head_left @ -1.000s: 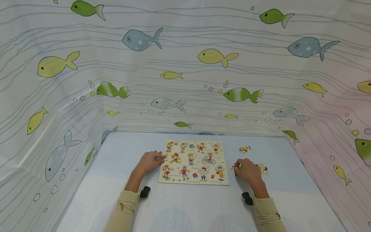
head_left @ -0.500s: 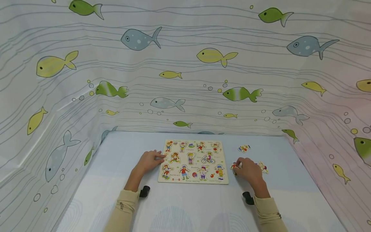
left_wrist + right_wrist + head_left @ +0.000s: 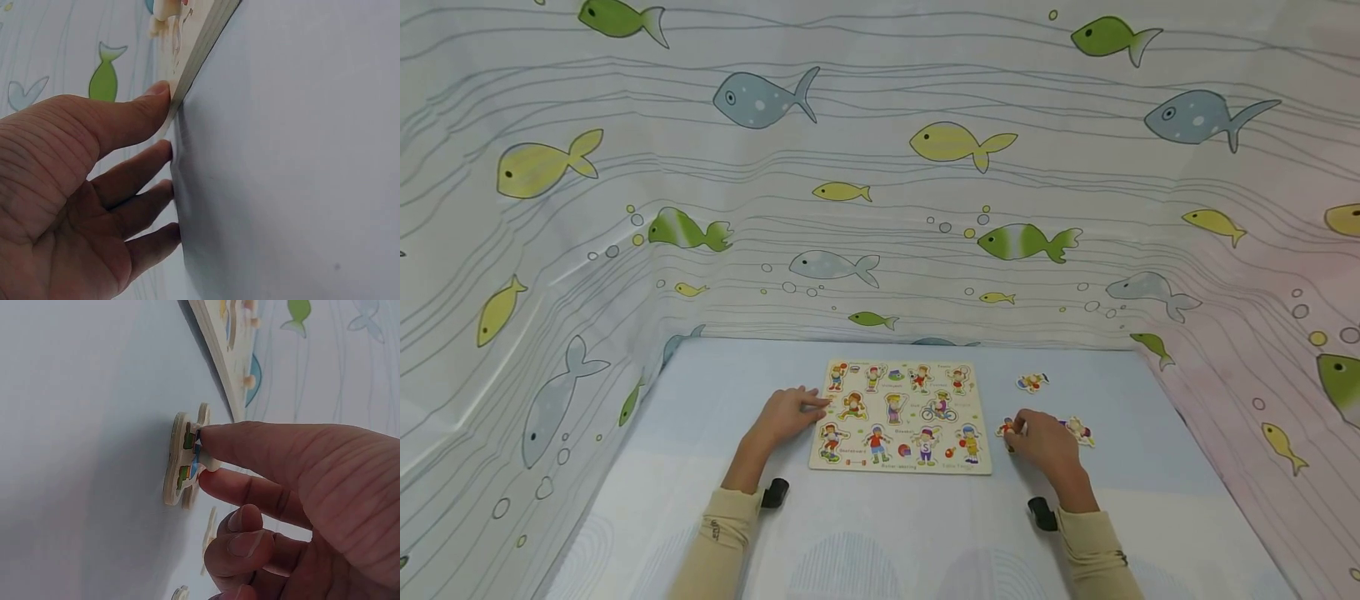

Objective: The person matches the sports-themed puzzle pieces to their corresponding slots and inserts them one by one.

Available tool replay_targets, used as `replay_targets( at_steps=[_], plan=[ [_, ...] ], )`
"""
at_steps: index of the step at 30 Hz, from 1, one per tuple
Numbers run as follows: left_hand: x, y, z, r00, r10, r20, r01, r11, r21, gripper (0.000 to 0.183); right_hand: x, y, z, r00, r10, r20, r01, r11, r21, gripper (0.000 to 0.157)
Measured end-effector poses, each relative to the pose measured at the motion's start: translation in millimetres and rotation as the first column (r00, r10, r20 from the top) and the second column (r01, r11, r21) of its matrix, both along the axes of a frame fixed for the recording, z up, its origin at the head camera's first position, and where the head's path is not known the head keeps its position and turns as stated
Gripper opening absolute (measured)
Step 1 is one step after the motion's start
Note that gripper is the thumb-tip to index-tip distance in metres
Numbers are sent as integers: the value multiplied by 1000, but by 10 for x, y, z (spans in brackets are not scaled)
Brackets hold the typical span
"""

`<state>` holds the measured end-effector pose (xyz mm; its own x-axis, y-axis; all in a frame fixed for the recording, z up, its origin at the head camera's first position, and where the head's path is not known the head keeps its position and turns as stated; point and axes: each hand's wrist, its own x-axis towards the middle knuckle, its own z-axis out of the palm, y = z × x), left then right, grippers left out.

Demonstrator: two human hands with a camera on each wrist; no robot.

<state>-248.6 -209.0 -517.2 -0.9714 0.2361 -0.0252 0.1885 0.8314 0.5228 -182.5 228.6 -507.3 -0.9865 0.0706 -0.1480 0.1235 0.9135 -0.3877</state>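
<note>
A wooden knob puzzle board (image 3: 865, 423) with sports figures lies in the middle of the table. At its left edge is my left hand (image 3: 787, 416); in the left wrist view the thumb (image 3: 147, 106) touches the board's side and the other fingertips rest on the table. Right of the board, my right hand (image 3: 1039, 440) pinches a puzzle piece (image 3: 1006, 427) by its knob. The right wrist view shows this piece (image 3: 181, 459) tilted, with green and blue paint, close over the table, its knob (image 3: 209, 462) between thumb and forefinger.
Behind the right hand lies another figure piece (image 3: 1078, 431), partly covered by it. A further piece (image 3: 1032, 382) is at the board's upper right. Fish-printed sheeting (image 3: 895, 233) walls the table's back and sides.
A little more of the puzzle piece shows beside the right fingertips. The left hand and the board stay in place.
</note>
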Motion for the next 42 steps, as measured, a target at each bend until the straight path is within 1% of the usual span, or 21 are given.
replay_targets(
  at_steps=[9, 14, 22, 26, 35, 39, 42],
  plan=[
    [9, 3, 7, 1000, -6, 0, 6, 1000, 3, 25, -12, -17, 27, 1000, 19, -3, -19, 999, -28, 15],
    [-1, 2, 6, 1000, -2, 0, 2, 1000, 10, 25, -36, -72, 91, 999, 35, -14, -36, 998, -53, 15],
    [3, -6, -7, 1000, -10, -2, 9, 1000, -12, 25, -60, -235, 204, 996, 75, -41, -78, 994, -71, 15],
    [-4, -8, -17, 1000, -9, -5, 9, 1000, -7, 25, -81, -344, 222, 992, 109, -62, -113, 991, -72, 15],
    [3, -1, -6, 1000, 7, 0, -7, 1000, 10, 25, -127, -614, 219, 977, 192, -97, -198, 978, -57, 15],
    [2, -4, -5, 1000, 5, -4, -5, 1000, 16, 25, -121, -748, 238, 965, 233, -122, -241, 969, -54, 14],
    [2, -7, -8, 1000, 3, -6, -3, 1000, 15, 25, -119, -844, 254, 949, 274, -153, -285, 957, -51, 13]
  ],
)
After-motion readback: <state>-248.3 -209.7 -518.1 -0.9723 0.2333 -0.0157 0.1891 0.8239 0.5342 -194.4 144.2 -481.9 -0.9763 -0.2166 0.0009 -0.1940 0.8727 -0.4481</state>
